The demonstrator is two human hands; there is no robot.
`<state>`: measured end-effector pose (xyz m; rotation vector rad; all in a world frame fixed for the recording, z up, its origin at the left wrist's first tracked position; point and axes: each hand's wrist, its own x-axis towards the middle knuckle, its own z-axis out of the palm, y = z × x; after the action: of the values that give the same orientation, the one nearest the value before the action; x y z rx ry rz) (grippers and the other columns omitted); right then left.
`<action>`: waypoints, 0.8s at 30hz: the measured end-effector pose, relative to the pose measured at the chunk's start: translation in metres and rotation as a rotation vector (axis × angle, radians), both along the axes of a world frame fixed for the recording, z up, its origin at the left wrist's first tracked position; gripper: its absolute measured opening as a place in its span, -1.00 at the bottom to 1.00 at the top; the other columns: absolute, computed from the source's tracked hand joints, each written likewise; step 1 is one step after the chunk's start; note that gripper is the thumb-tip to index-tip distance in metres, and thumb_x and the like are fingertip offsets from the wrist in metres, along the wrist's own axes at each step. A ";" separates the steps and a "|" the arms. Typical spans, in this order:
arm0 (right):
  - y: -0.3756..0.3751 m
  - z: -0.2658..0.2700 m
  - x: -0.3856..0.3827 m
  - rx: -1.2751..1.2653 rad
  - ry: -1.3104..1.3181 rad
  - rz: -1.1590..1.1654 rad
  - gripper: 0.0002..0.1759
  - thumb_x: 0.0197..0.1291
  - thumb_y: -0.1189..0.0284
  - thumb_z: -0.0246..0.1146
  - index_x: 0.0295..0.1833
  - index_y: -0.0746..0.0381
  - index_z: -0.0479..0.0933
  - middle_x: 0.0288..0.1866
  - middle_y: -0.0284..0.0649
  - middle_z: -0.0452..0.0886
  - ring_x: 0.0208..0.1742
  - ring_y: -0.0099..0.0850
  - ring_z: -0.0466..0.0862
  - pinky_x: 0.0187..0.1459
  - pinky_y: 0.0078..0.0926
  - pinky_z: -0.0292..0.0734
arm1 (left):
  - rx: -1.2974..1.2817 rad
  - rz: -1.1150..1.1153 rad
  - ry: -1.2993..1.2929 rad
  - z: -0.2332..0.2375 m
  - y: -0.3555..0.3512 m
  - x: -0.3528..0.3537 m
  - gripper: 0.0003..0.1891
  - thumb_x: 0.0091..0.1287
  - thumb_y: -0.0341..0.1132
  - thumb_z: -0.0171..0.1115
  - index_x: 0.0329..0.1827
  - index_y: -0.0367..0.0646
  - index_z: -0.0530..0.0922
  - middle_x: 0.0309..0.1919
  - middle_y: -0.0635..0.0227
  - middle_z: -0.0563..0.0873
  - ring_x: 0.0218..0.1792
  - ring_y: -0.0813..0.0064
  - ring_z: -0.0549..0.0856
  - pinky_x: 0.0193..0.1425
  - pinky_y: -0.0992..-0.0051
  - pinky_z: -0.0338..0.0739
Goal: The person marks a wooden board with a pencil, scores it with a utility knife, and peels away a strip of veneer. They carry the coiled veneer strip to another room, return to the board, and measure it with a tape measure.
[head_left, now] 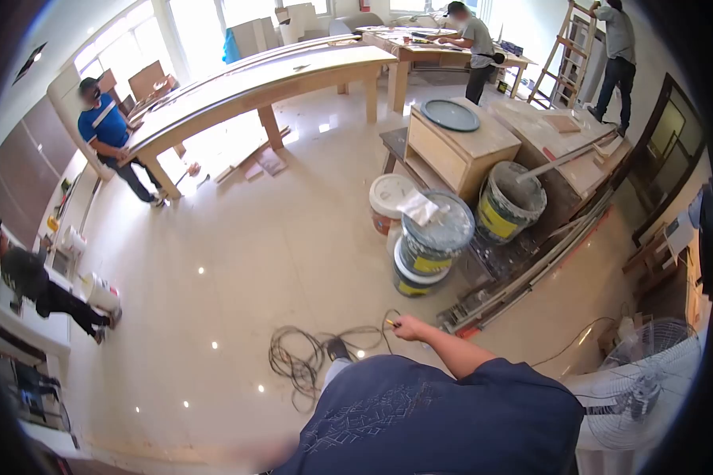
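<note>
My right hand (408, 328) is out in front of my body, its fingers closed on a small yellow-tipped object (391, 323). A dark cable (386, 336) runs down from beside this hand to the floor. Loose coils of the same kind of cable (284, 354) lie on the tiles around my shoe (337, 349). At the bottom edge, my left hand (253, 452) is smeared by motion, and its fingers cannot be made out.
Stacked buckets (432, 245) stand ahead, near a wooden cabinet (459, 150). Metal strips (523, 273) lie at right, a fan (638, 392) beyond. Several people are about: one by the long table (238, 91), one at far left (28, 273), others at the back near a ladder (566, 59).
</note>
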<state>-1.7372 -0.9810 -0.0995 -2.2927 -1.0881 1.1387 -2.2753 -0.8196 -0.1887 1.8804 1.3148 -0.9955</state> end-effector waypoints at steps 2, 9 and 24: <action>0.020 -0.010 0.026 -0.001 0.066 -0.035 -0.74 0.14 0.34 0.21 -0.16 0.26 0.66 -0.39 -0.19 0.70 -0.38 -0.41 0.63 -0.27 -0.36 0.55 | 0.053 -0.441 -0.020 -0.006 0.091 0.040 -0.77 0.26 -0.18 0.19 -0.31 0.00 0.80 -0.32 0.32 0.82 -0.25 0.32 0.80 -0.18 0.29 0.64; 0.134 0.060 0.145 0.145 0.282 -0.510 -0.79 0.11 0.40 0.25 -0.20 0.30 0.63 -0.47 -0.28 0.64 -0.50 -0.50 0.58 -0.44 -0.50 0.47 | 0.364 0.147 -0.860 0.069 0.398 0.397 -0.62 0.28 -0.14 0.18 -0.10 -0.32 0.69 -0.23 -0.13 0.75 -0.21 -0.05 0.76 -0.04 0.20 0.62; 0.521 0.075 0.499 0.232 -0.061 -0.443 -0.63 0.21 0.15 0.22 -0.18 0.28 0.62 -0.23 0.11 0.67 -0.19 0.08 0.66 -0.16 -0.10 0.54 | 0.109 -0.058 0.036 0.040 0.646 0.566 -0.68 0.27 -0.13 0.21 -0.31 -0.26 0.70 -0.29 -0.05 0.76 -0.23 0.03 0.75 -0.08 0.13 0.61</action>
<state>-1.2380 -0.4600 -0.0241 -2.2384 -0.6411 0.7330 -1.7094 -0.1737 -0.1486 2.0010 1.3673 -1.0092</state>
